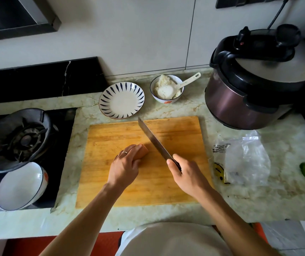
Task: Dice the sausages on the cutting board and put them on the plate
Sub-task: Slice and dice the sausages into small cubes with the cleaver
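**Mia:** What is the left hand doing?

**Dad:** It lies over the sausage, with the fingers bent down on top. That pins it to the cutting board, so it can't roll away. Only the pink end sticks out past the fingers.

**Mia:** And the right hand?

**Dad:** It is wrapped tight around the handle of the knife. The blade points away, up toward the plate. It sits just beside the sausage's bare end. I think the first cut will start there.

**Mia:** Is any of it cut yet?

**Dad:** I can't see any little pieces. The plate has nothing on it, so the job looks like it is only starting.

**Mia:** Why is the plate so close?

**Dad:** It sits just past the far edge of the board, so the bits won't have far to go.

**Mia:** What else is there?

**Dad:** A bowl of rice with a spoon in it, next to the plate. A big cooker on the right, a plastic bag, and a stove burner on the left with a white bowl by it.
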The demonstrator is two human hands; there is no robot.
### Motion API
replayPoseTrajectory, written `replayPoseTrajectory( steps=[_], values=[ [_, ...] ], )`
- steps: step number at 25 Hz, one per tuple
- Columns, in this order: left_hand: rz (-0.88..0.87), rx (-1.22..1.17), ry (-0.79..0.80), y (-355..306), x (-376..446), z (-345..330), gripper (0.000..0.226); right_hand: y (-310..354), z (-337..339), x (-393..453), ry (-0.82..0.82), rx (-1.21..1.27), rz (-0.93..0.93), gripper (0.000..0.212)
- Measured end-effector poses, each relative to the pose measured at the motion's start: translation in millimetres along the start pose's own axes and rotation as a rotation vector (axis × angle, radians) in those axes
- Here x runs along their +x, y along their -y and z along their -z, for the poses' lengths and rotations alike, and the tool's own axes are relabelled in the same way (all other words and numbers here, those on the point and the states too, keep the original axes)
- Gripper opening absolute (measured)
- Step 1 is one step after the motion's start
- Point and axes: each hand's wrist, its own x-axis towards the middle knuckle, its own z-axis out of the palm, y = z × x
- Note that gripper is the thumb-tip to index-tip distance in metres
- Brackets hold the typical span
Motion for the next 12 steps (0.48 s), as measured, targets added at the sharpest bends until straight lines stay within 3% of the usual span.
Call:
replayPoseTrajectory(
  steps=[3, 6, 9, 10, 12],
  values=[
    [-0.064, -0.032, -0.015, -0.9, 2.8, 6.5, 0.043, 0.0, 10.2, 3.7, -0.085, -0.174, 0.063, 0.033],
    [-0.042, -0.182, -0.204, -10.7, 7.2, 19.2, 0.028, -0.6, 16.0, 4.1, -0.088, -0.282, 0.081, 0.038],
    [-0.089, -0.159, -0.365, -27.7, 21.3, 37.7, 0.025, -1.2, 20.0, 0.5, -0.065, -0.365, 0.098, 0.046],
    [-0.122, -0.109, -0.322, -35.9, 29.2, 42.7, 0.026, -0.9, 21.1, -0.6, -0.051, -0.403, 0.102, 0.047],
    [-0.157, 0.028, -0.072, -53.8, 48.4, 45.2, 0.033, -1.3, 20.1, -1.4, -0.047, -0.450, 0.110, 0.051]
  ],
)
